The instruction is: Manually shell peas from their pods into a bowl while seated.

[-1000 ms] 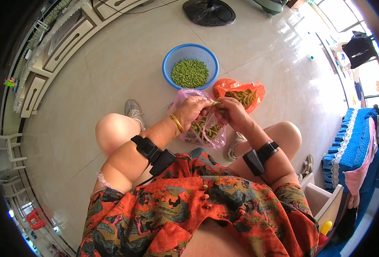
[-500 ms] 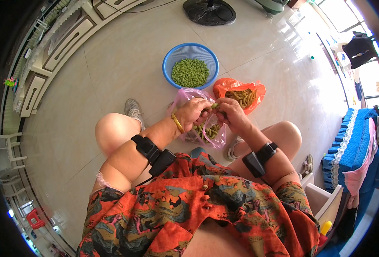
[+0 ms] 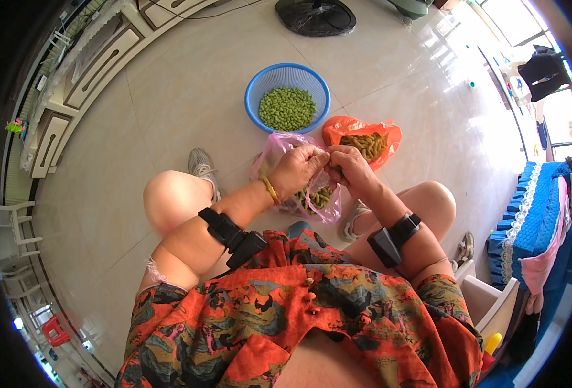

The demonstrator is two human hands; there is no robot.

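Note:
My left hand (image 3: 299, 169) and my right hand (image 3: 353, 171) meet fingertip to fingertip, both closed in a pinch. Between them is a bean pod, now almost wholly covered by my fingers. Beneath my hands a pink plastic bag (image 3: 274, 150) lies open on the floor, with green-brown bean pods (image 3: 321, 196) inside. Just beyond, a blue plastic colander (image 3: 252, 101) holds a heap of shelled green beans (image 3: 288, 108). To its right and nearer me sits an orange plastic bag (image 3: 392, 137) of yellow-brown pods (image 3: 367, 145).
My knees flank the bags on the tiled floor (image 3: 169, 116). A black round stand base (image 3: 315, 18) is at the far side. Drawer cabinets (image 3: 98, 68) line the left. On the right are a blue quilted cover (image 3: 525, 223) and an open drawer (image 3: 483, 299).
My hands have drawn closer together, and the left has turned so its back shows more. The green pod visible between my fingertips before is now hidden. Bags and colander stay put.

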